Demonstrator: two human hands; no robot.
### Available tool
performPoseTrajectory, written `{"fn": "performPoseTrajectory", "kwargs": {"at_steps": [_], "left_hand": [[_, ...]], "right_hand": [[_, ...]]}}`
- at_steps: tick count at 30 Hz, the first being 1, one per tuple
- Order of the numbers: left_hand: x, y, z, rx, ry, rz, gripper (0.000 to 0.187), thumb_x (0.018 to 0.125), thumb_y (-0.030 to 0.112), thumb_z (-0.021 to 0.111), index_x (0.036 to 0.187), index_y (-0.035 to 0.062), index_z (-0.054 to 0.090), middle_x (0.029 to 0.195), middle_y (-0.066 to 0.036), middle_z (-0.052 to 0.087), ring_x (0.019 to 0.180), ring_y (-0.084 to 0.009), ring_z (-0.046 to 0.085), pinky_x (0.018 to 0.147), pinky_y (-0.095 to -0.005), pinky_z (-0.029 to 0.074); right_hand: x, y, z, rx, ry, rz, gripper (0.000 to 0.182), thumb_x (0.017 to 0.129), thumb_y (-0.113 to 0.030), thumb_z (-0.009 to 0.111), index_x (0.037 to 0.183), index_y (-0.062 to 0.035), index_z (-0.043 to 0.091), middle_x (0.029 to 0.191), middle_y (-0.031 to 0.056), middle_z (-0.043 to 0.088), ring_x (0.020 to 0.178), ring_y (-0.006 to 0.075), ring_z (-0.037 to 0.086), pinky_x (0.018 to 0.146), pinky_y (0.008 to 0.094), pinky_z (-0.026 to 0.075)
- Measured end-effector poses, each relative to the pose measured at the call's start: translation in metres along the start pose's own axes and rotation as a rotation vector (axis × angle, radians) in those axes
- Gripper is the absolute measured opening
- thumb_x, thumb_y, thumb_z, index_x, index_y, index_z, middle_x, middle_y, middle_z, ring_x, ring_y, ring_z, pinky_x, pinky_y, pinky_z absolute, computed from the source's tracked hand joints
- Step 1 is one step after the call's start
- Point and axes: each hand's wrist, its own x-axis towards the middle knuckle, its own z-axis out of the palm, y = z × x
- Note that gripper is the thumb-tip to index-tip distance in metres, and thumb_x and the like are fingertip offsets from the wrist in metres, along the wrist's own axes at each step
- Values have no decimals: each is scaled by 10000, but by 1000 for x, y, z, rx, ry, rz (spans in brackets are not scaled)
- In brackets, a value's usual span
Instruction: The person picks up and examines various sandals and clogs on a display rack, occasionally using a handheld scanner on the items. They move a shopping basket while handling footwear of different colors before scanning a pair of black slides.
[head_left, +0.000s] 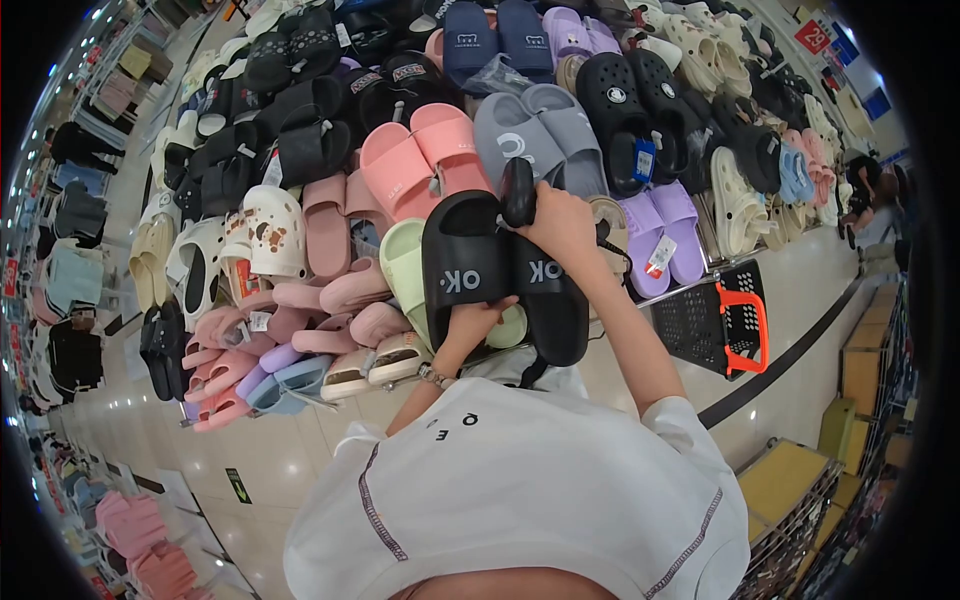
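A pair of black slides [470, 260] with "OK" on the straps is held up before my chest. My left hand [473, 328] grips the pair from below, fingers curled over its lower part. My right hand [562, 228] is closed at the upper end of the right-hand slide, around a rounded black object [518, 192]; I cannot tell whether that is a separate device. A black cord [618, 255] hangs by the right wrist. Behind the pair are pink slides [425, 160], grey slides [540, 135] and a pale green slide [405, 270].
Slippers and clogs cover the display in front. Purple slides [665, 232] with a tag lie to the right. Below them stands a black basket [690, 325] with an orange handle [745, 332]. Clothes racks [75, 270] line the left, shelving [790, 490] the lower right.
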Motion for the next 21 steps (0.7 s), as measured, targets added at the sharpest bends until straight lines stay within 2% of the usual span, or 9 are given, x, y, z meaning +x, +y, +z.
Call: {"fn": "performPoseTrajectory", "kwargs": {"at_steps": [2, 7, 10, 12, 15, 17, 18, 20, 21], "left_hand": [[-1, 6, 1, -156, 44, 6, 251, 747, 217, 644, 850, -4, 588, 665, -79, 592, 476, -132, 555, 522, -253, 431], [0, -5, 13, -52, 138, -10, 241, 736, 243, 645, 816, 20, 599, 582, -58, 573, 471, -138, 557, 518, -269, 434], [-4, -1, 6, 15, 127, 31, 237, 735, 272, 641, 799, 46, 610, 543, -45, 562, 467, -146, 554, 514, -286, 436], [-7, 2, 0, 78, 93, 68, 240, 738, 278, 642, 805, 50, 608, 566, -46, 569, 482, -146, 556, 515, -283, 435], [-14, 4, -2, 76, 97, 163, 294, 758, 309, 632, 784, 20, 587, 601, -36, 565, 495, -134, 534, 514, -280, 427], [-18, 10, 1, -301, 226, 127, 345, 781, 338, 612, 728, 2, 556, 604, -16, 529, 509, -109, 500, 485, -267, 400], [-20, 15, 1, -305, 230, 127, 345, 781, 338, 612, 728, 2, 556, 604, -16, 529, 509, -109, 500, 485, -267, 400], [-22, 26, 0, -606, 197, -76, 334, 803, 332, 588, 733, 9, 538, 572, -1, 478, 480, -95, 459, 458, -247, 376], [-20, 27, 3, -709, 238, -56, 277, 815, 312, 574, 753, 45, 534, 567, 2, 452, 455, -89, 431, 425, -224, 349]], "right_hand": [[-1, -6, 5, -39, 35, 21, 407, 588, -280, 721, 809, -14, 507, 720, 148, 599, 646, 308, 606, 602, 376, 486], [-7, -15, 12, -132, 118, 19, 393, 585, -285, 726, 789, -26, 513, 697, 140, 599, 652, 286, 614, 598, 359, 490], [-8, -5, 1, -74, 59, 46, 429, 566, -314, 736, 789, -21, 516, 722, 147, 604, 665, 299, 611, 606, 371, 487], [-8, 6, -9, 78, -79, 56, 509, 539, -353, 747, 813, 4, 506, 729, 174, 595, 706, 357, 583, 628, 405, 463], [-12, 26, -22, 241, -262, 7, 564, 541, -331, 745, 922, 28, 534, 810, 185, 607, 774, 316, 593, 686, 357, 452], [-18, 26, -31, 380, -435, 32, 590, 561, -271, 742, 1020, 35, 531, 888, 171, 609, 842, 238, 591, 748, 304, 438], [-22, 24, -32, 375, -437, 28, 590, 561, -271, 742, 1020, 35, 531, 888, 171, 609, 842, 238, 591, 748, 304, 438], [-31, 23, -33, 531, -465, 70, 552, 574, -222, 742, 1019, 31, 535, 892, 153, 612, 836, 229, 592, 751, 299, 440], [-35, 21, -35, 590, -501, 100, 506, 595, -166, 733, 1024, 21, 541, 908, 123, 613, 845, 200, 584, 770, 290, 434]]}}
